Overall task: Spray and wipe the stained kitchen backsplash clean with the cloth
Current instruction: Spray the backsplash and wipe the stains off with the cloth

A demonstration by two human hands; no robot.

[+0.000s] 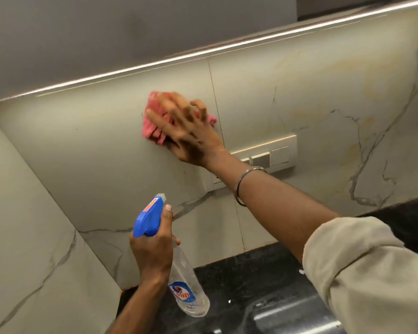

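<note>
Fingers (157,118) of your right hand (191,138) are spread wide and laid flat over the pink crumpled cloth (152,132), pressing it against the pale marble-look tiled backsplash (94,150). That open splay pushes evenly across more fabric than a fist would, which suits scrubbing a flat wall. The hand is blurred, so I judge you are mid-stroke, though I cannot tell the direction. The cloth sits high on the wall, just left of a vertical tile joint and above the cream switch plate (273,154), apart from it, which is sensible with damp fabric near electrics. Your left hand (152,251) grips the neck of the clear plastic spray bottle (188,285), fingers curled round it, forefinger up by the blue trigger head (146,220), nozzle aimed at the wall. You hold it low over the black speckled stone counter (251,268), clear of the wiping arm yet ready for another squirt. I cannot make out any stains under the cloth from here.
</note>
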